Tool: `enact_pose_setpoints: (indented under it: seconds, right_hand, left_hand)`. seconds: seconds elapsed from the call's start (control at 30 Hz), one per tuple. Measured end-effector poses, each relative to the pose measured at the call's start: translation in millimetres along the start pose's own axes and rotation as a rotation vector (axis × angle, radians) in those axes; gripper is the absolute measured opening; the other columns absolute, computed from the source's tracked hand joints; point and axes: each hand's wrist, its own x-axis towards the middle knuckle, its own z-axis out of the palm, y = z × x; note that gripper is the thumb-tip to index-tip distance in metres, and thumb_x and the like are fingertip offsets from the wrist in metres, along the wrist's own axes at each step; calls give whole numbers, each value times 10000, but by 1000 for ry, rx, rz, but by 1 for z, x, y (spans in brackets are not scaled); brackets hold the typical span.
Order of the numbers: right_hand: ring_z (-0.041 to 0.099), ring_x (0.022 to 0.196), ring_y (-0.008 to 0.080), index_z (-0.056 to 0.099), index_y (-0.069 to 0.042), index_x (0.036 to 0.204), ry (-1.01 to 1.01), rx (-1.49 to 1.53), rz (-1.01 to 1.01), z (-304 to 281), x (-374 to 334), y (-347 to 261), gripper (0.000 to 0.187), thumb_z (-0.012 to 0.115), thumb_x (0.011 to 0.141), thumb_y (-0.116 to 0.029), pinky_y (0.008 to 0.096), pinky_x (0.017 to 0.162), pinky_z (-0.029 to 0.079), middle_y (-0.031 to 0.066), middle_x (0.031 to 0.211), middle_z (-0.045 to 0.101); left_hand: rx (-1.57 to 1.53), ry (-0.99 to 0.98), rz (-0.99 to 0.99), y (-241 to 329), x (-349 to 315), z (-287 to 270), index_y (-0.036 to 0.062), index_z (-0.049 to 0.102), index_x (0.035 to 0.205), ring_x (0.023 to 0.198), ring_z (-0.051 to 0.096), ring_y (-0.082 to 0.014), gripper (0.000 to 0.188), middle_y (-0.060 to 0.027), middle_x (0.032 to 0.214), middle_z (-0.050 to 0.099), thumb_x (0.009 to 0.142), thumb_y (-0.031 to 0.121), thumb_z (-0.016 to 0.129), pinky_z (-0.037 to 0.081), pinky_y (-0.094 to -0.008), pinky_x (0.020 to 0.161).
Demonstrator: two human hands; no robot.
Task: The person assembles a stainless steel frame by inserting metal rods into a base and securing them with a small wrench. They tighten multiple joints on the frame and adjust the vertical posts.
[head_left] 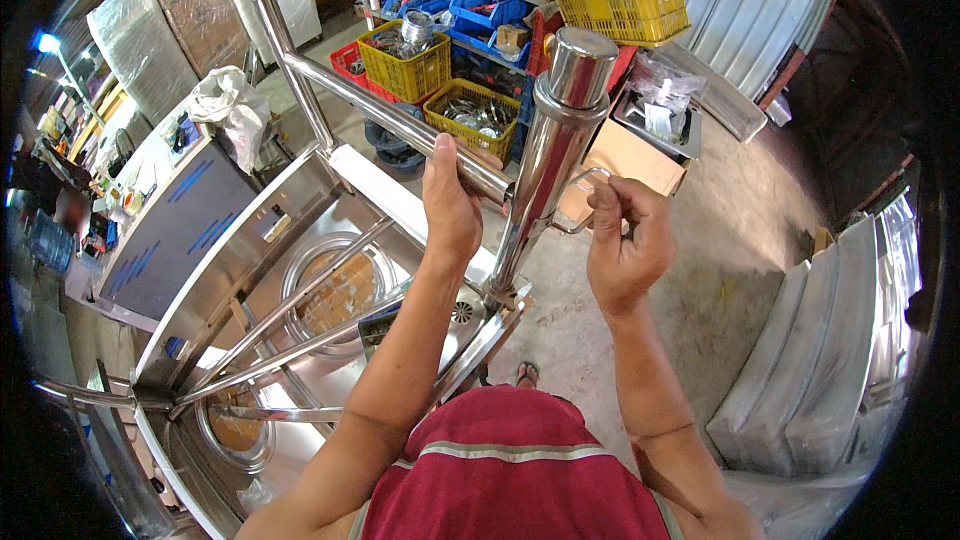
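My left hand (452, 202) is wrapped round a shiny steel crossbar (385, 120), thumb along its top, close to where the bar meets a thick upright steel leg (540, 165). A wider round cap (583, 65) tops that leg. On the leg's right side, my right hand (630, 235) pinches a thin bent metal rod (590, 178), whose lower end sits against or very near the leg; the exact contact is hard to make out. Both tubes belong to an overturned-looking stainless steel frame (290, 190) with round openings ringed in metal, standing at my left.
Behind the frame, a shelf holds blue bins (490, 8), with yellow crates (405, 65) in front. Another yellow crate (620, 2) and a cardboard piece (635, 160) lie beyond the leg. Wrapped stacked panels (800, 370) stand at the right. A second thin leg (290, 60) rises far left.
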Motion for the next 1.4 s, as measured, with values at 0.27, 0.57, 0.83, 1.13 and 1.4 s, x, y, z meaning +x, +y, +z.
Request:
enact_pose_setpoints:
  seconds: [0.27,0.57,0.83,1.13,1.4]
  right_hand:
    - [604,603,119,603,13,1097,-113,441,863,-1,-46,32,135,607,1036,-107,257,570,528,84,857,632]
    - [600,576,135,569,9,1129,100,494,725,-46,-42,12,131,606,1026,-64,244,503,503,111,850,628]
    - [627,567,138,570,12,1120,-17,520,695,-42,-36,-7,129,610,1025,-66,244,502,507,140,872,656]
    - [705,926,291,685,-23,1194,-396,0,-296,-41,-38,3,438,797,771,-27,342,745,593,165,1172,696]
    - [709,806,288,709,-44,1059,-467,109,-113,-33,-35,12,247,795,827,-49,355,681,566,134,928,728]
  left_hand:
    - [17,20,-1,3,-4,3,71,517,1034,575,639,-173,388,-110,790,655,1086,450,453,538,-321,427]
    - [371,267,124,1,-40,-9,58,529,1176,950,607,-202,491,-93,1000,622,1098,515,368,479,-324,859]
    - [1013,-401,-86,18,-135,31,-20,687,1089,791,699,-135,234,-92,878,737,956,167,731,554,-292,716]
    - [522,-191,-421,26,-110,24,-5,685,1014,673,595,-59,223,-27,801,694,1000,217,700,482,-225,608]
    - [626,-102,-165,23,-107,16,17,653,967,616,518,-41,228,20,719,608,1047,229,622,409,-218,557]
